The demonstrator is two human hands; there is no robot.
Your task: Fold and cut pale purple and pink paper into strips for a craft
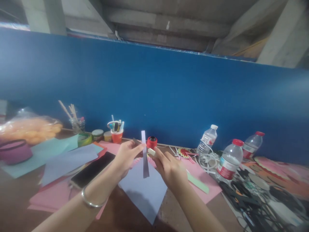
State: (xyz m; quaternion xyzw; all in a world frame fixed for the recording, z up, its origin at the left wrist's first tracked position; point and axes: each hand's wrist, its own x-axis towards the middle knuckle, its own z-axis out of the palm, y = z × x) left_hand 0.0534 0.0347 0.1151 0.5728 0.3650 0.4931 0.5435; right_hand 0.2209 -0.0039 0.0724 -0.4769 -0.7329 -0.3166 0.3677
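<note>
My left hand (126,154) pinches a narrow lavender paper strip (145,158) near its upper part, and the strip hangs upright above the table. My right hand (167,167) is closed round a small white glue stick (151,151), its tip close beside the strip. A silver bangle (90,201) sits on my left wrist. Under both hands lies a lavender paper sheet (145,191) on pink paper (202,180). A red round object (152,141) stands just behind the strip.
A black phone (93,174) lies left of my hands on coloured sheets. An orange cup of pens (117,133), small jars and a tape roll (84,139) line the blue partition (169,90). Three water bottles (229,162) and tangled cables (253,196) fill the right.
</note>
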